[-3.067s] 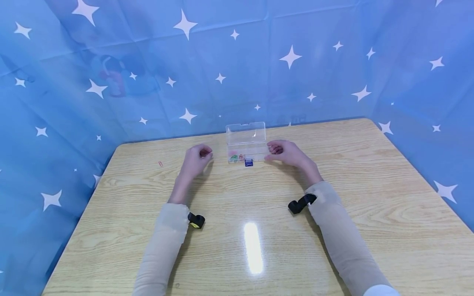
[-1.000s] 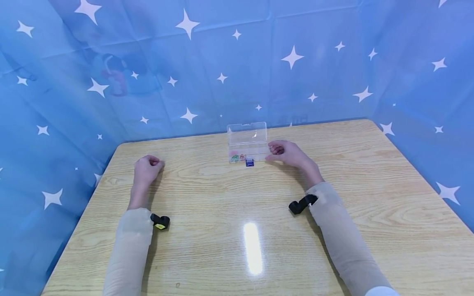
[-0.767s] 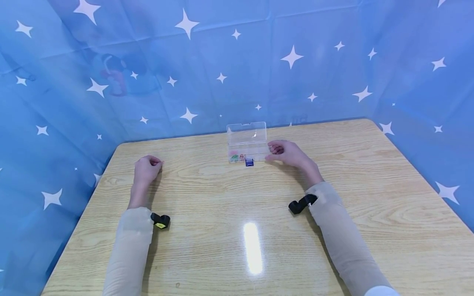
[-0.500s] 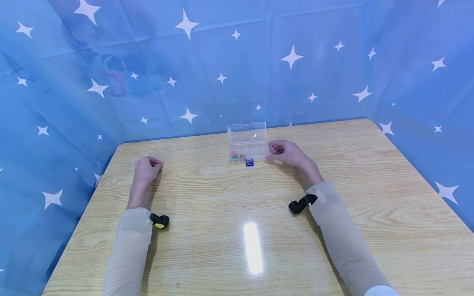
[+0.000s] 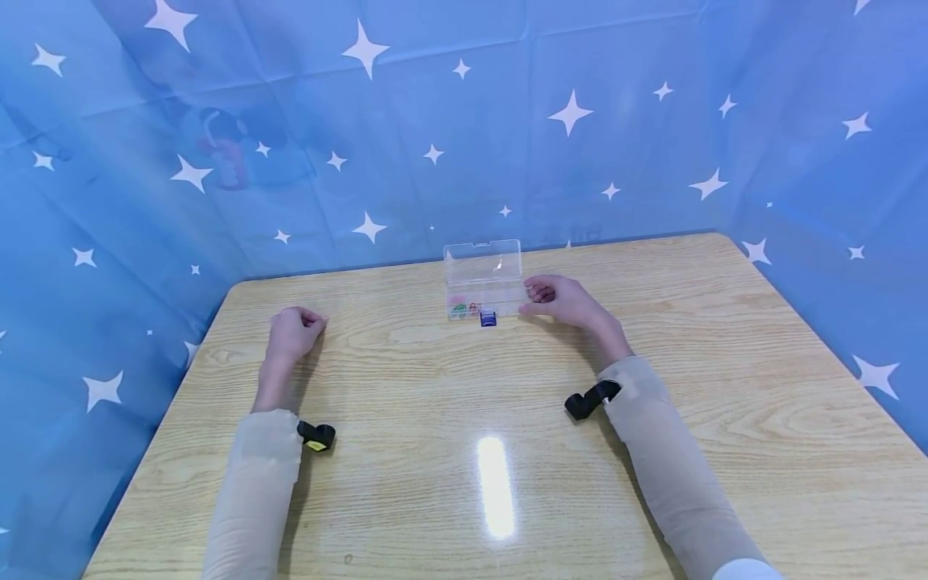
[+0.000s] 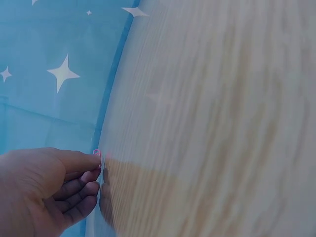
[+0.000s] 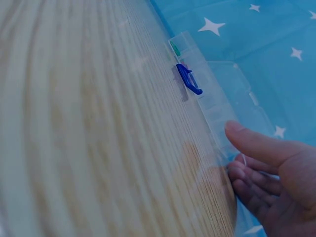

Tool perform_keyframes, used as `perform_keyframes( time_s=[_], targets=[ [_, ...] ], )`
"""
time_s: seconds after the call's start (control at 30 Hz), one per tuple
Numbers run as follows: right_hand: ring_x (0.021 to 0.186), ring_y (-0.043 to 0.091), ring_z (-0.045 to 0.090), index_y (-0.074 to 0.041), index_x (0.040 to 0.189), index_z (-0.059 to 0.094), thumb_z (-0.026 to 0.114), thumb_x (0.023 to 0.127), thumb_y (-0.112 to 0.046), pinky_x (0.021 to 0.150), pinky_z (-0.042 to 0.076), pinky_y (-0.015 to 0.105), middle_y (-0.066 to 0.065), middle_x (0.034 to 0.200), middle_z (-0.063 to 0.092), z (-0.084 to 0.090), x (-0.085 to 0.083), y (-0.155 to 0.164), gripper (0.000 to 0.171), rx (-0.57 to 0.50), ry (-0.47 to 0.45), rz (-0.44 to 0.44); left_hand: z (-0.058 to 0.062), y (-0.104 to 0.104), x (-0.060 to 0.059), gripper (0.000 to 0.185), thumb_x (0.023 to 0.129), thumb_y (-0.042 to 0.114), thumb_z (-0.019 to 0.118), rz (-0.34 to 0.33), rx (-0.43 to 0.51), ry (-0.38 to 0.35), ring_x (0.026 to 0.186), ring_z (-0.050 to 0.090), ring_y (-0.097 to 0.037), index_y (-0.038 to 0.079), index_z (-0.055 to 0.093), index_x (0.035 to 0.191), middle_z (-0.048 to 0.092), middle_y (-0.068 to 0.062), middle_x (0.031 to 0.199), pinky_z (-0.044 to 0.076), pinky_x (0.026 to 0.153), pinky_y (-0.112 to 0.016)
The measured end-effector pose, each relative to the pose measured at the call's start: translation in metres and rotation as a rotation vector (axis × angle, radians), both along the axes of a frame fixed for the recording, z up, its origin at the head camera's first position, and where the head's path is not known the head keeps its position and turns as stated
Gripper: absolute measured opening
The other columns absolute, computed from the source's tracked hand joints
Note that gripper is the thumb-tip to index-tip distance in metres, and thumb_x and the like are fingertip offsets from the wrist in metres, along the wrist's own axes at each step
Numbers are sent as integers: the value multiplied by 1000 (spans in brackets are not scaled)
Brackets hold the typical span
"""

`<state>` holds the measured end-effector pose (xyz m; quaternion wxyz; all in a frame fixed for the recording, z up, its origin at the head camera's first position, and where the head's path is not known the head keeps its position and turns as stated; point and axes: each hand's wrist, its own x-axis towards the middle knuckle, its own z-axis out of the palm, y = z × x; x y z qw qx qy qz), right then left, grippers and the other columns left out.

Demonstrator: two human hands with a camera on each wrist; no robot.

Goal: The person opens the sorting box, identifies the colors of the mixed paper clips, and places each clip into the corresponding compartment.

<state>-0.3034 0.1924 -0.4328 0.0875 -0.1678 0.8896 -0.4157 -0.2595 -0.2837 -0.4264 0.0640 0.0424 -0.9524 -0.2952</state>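
Observation:
In the left wrist view a small pink paper clip shows at the tips of my left thumb and index finger, which pinch it. My left hand is low over the left part of the table. At the back middle stands a clear plastic box with its lid raised. My right hand holds the box's right end, thumb at the front and fingers curled behind. Green pieces and red pieces lie in the left compartments. A blue clip-like piece hangs at the box's front edge.
The wooden table carries a bright light reflection in front. A blue curtain with white stars hangs right behind the table's back edge.
My left hand has moved left from near the box to where the paper clip lay on the table and now pinches it, shifting slightly right. My right hand stays at the box.

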Motion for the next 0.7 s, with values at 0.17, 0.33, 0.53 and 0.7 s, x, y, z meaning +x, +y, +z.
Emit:
perform_keyframes(
  time_s=[0.17, 0.33, 0.53, 0.7],
  targets=[
    [113, 30, 58, 0, 143, 52, 78, 91, -27, 102, 46, 44, 16, 123, 62, -1, -1, 0, 64, 1, -5, -1, 3, 9, 0, 25, 101, 14, 61, -44, 22, 21, 85, 63, -33, -9, 71, 106, 69, -24, 99, 50, 73, -39],
    [113, 30, 58, 0, 143, 52, 77, 92, -26, 102, 46, 44, 16, 123, 62, 0, 0, -1, 63, 0, -7, 0, 7, 20, 0, 25, 101, 12, 60, -82, 40, 53, 78, 61, -29, -10, 70, 106, 69, -24, 97, 47, 66, -32],
    [113, 30, 58, -1, 143, 52, 77, 91, -27, 101, 46, 44, 16, 122, 62, 0, 1, -1, 63, 2, -9, -4, 13, 37, -4, 22, 100, 10, 61, -115, 64, 95, 82, 63, -29, -10, 70, 103, 69, -23, 95, 49, 67, -30],
    [112, 29, 58, -1, 143, 52, 78, 91, -27, 101, 46, 43, 16, 122, 62, 1, 0, -1, 64, 0, -6, -5, 15, 50, -6, 21, 100, 10, 61, -135, 84, 124, 84, 63, -30, -10, 70, 104, 69, -23, 95, 51, 73, -35]
  ],
)
